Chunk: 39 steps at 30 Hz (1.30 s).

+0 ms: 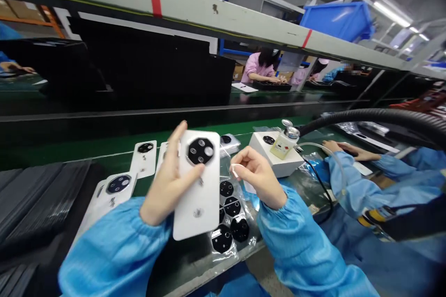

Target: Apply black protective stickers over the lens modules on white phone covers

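My left hand [160, 185] grips a white phone back panel [197, 202] by its sides, with the thumb lying across the front near the black camera ring. The panel is held raised above the bench, camera ring at the top. To its right, my right hand [260, 175] pinches a small white strip [234, 170] between thumb and fingers; its exact kind is unclear. Below and between the hands lie several black camera lens covers [239, 228] in clear plastic film. More white phone panels [143, 167] rest on the green bench behind and left of my left hand.
A white box [285, 167] carries a pump-top bottle [284, 145] of yellowish liquid. Stacked black trays [38, 199] fill the left side. At right, a co-worker's hands [358, 152] and blue sleeves sit beside a black hose [383, 115]. A shelf beam [223, 11] crosses above.
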Each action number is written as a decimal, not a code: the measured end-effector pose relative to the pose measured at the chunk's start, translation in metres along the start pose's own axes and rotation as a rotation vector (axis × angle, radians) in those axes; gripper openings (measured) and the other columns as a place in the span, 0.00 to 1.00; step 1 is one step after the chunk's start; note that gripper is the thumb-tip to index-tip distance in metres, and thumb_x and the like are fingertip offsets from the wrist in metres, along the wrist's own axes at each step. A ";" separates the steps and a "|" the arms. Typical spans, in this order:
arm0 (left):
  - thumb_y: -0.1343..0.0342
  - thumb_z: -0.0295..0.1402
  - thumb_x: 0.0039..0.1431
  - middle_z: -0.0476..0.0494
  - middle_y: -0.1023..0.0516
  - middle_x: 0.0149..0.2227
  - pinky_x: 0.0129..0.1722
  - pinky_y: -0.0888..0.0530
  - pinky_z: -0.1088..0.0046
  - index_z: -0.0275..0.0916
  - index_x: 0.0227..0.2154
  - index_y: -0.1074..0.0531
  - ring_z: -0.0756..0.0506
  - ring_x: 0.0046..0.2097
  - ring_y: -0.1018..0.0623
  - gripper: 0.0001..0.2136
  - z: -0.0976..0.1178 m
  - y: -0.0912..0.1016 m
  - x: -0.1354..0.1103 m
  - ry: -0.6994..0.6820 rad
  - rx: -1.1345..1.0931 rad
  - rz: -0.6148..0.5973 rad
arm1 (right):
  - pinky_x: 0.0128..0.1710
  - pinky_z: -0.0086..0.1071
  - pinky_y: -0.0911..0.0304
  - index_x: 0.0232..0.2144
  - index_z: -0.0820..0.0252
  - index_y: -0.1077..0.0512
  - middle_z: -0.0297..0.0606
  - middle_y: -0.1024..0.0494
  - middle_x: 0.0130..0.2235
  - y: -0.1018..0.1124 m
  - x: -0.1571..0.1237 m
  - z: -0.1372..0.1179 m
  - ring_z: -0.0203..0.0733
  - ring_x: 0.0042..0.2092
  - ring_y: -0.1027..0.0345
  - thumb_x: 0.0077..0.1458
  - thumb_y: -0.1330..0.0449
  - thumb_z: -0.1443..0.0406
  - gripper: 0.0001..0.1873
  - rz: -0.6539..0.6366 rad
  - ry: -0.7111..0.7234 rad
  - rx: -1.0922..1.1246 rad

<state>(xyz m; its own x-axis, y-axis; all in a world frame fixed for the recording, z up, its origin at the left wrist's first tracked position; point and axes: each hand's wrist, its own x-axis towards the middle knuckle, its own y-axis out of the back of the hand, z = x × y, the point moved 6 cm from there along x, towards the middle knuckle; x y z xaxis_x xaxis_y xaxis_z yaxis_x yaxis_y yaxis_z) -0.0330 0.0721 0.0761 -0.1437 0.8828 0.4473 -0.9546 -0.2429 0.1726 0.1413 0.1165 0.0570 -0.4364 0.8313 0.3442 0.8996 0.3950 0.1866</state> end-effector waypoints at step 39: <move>0.46 0.29 0.56 0.57 0.35 0.59 0.55 0.29 0.60 0.63 0.62 0.57 0.38 0.57 0.30 0.36 0.023 -0.052 -0.061 0.024 -0.012 -0.198 | 0.27 0.35 0.41 0.31 0.60 0.33 0.37 0.29 0.29 -0.012 -0.079 -0.075 0.37 0.29 0.38 0.49 0.43 0.74 0.07 0.174 0.477 -0.811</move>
<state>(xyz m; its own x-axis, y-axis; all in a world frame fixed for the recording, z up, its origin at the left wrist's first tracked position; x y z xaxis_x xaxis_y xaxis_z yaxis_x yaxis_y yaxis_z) 0.0312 0.0220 0.0603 0.0410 0.9222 0.3844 -0.9678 -0.0590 0.2449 0.1630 0.0171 0.0962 -0.4212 0.5349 0.7324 0.7432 -0.2592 0.6168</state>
